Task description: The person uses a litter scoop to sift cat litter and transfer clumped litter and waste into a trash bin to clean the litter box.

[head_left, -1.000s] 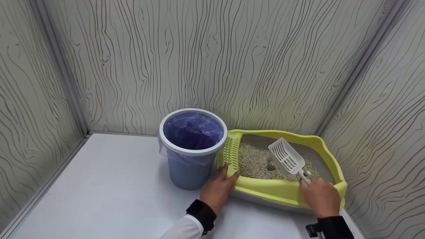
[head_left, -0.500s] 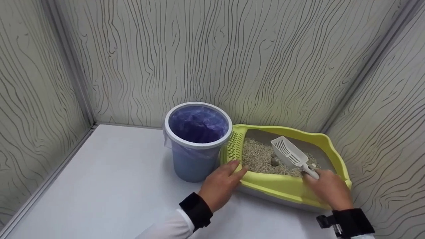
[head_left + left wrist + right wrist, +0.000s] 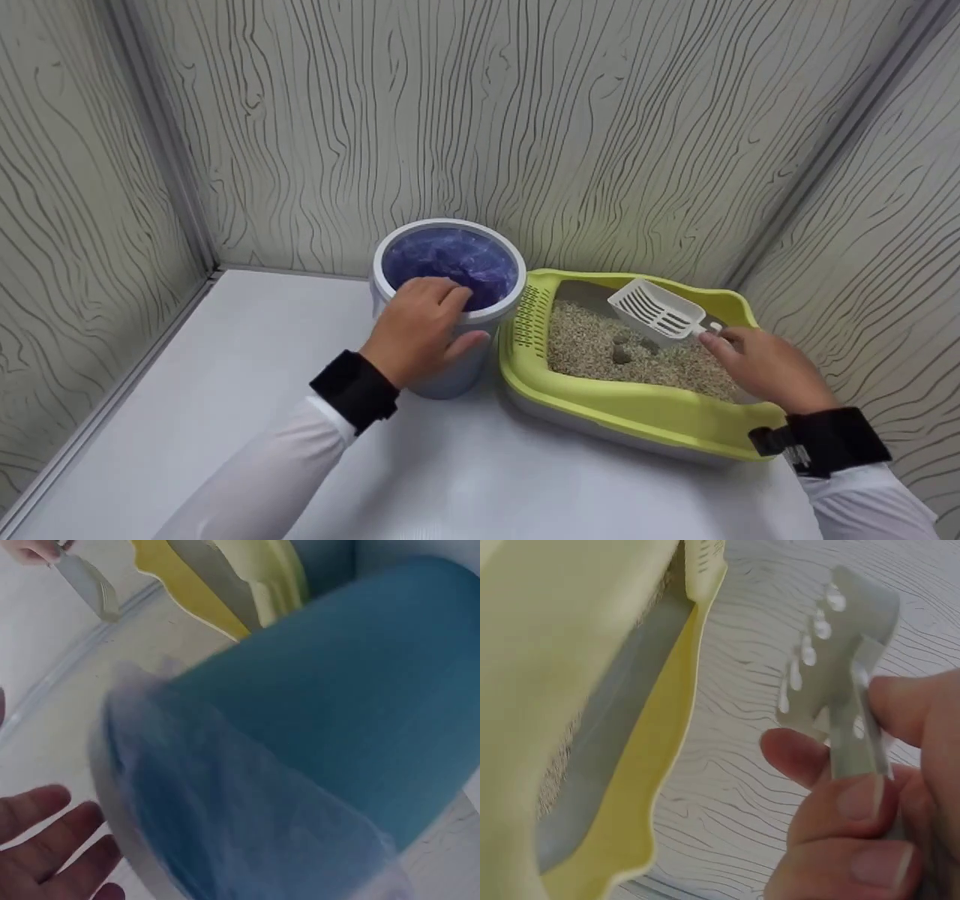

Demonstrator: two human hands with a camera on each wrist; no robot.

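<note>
My right hand (image 3: 772, 367) grips the handle of a white slotted litter scoop (image 3: 679, 324), holding it over the right part of a yellow-rimmed litter box (image 3: 637, 409). In the right wrist view, thumb and fingers wrap the handle and no litter shows on the scoop (image 3: 870, 607). Beige litter (image 3: 581, 341) fills the box floor, with dark clumps (image 3: 621, 354) near its middle. My left hand (image 3: 420, 326) is at the near rim of a blue waste bin (image 3: 450, 379), thumb spread. The left wrist view shows its fingers (image 3: 67, 840) extended beside the bin's rim, holding nothing.
A translucent purple bag (image 3: 491, 262) lines the bin and folds over its outside. The bin stands right against the litter box's left end. Wood-grain-patterned panels (image 3: 315, 135) enclose the white table (image 3: 247, 360) at the back and sides.
My left hand has left the litter box's front left corner and moved up-left to the bin's rim. My right hand has raised the scoop slightly, away from the box's front edge.
</note>
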